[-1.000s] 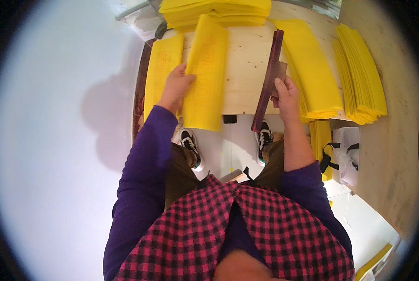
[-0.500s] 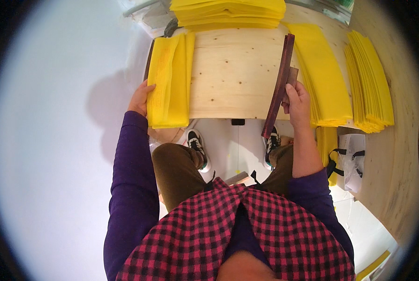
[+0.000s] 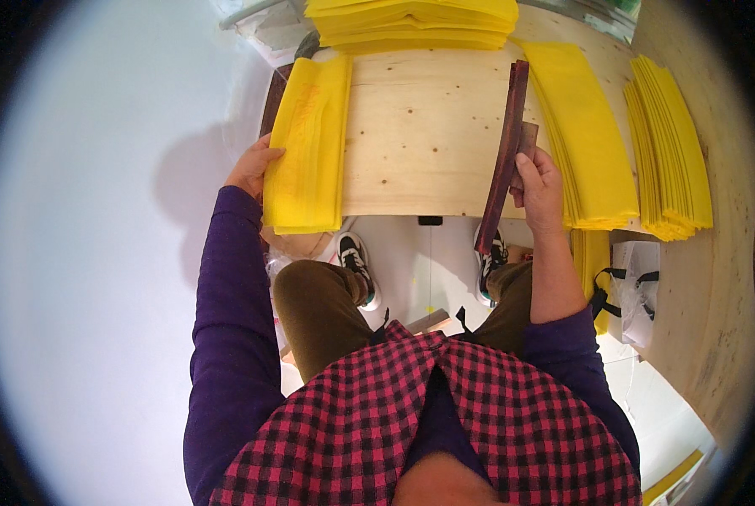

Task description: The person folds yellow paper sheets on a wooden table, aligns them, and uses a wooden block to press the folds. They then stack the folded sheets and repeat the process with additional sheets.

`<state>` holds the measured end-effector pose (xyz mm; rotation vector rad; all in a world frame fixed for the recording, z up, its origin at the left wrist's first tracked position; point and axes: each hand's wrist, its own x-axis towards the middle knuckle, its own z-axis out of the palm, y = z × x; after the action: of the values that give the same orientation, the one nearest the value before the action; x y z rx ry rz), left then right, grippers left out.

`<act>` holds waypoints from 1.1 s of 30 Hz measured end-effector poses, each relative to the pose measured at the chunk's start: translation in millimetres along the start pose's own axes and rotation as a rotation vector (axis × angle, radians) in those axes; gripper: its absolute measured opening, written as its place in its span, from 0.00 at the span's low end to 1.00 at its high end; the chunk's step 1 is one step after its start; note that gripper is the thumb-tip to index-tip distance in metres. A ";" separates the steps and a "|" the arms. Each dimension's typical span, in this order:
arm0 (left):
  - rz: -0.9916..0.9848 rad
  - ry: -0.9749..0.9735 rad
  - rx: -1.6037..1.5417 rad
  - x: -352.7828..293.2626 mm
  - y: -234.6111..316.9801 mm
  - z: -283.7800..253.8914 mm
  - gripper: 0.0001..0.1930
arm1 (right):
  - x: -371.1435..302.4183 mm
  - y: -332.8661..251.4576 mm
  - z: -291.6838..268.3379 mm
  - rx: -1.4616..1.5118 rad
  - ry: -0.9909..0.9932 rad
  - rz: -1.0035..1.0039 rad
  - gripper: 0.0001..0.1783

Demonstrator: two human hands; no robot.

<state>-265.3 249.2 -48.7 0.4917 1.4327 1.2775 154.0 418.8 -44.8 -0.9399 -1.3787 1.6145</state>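
Note:
My left hand [image 3: 255, 167] grips the left edge of a folded yellow fabric sheet [image 3: 310, 152], thumb on top and the other fingers hidden beneath. The sheet lies lengthwise at the left of the wooden table, its near end at the table's front edge. In my right hand [image 3: 539, 187] is a long, slightly curved dark red wooden bar [image 3: 506, 152] with a short brown block as its grip. The bar is held over the table's right part, its lower end past the front edge, beside a stack of folded yellow sheets [image 3: 588, 135].
Another yellow stack [image 3: 411, 25] lies across the far side of the pale wooden table [image 3: 411, 135]. A fanned yellow pile [image 3: 668, 152] stands farther right. Along the table's left edge runs a dark strip [image 3: 275, 97]. A white bag [image 3: 635, 287] with black straps is below at right.
My left hand has shifted slightly left with the fabric's edge. The sheet's right-hand fold looks flatter, and more of the dark strip shows beside it. The bar has hardly moved.

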 end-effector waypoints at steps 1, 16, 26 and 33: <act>-0.010 -0.012 -0.013 0.6 2.6 -0.2 0.23 | 0.1 0.2 -0.7 0.003 -0.006 -0.007 0.11; -0.032 0.067 0.235 3.3 0.6 -5.4 0.26 | -1.7 -9.0 -3.0 -0.009 0.020 0.083 0.11; 0.427 0.134 0.661 3.4 24.9 136.6 0.15 | -10.4 -25.2 -27.2 0.220 0.021 -0.075 0.10; 0.120 -0.401 0.367 44.8 -3.3 324.7 0.12 | -14.7 -35.3 -70.5 0.508 0.242 -0.295 0.09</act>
<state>9.7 423.7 -12.1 1.0332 1.3069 0.9365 227.7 436.7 -18.5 -0.5734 -0.8350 1.4665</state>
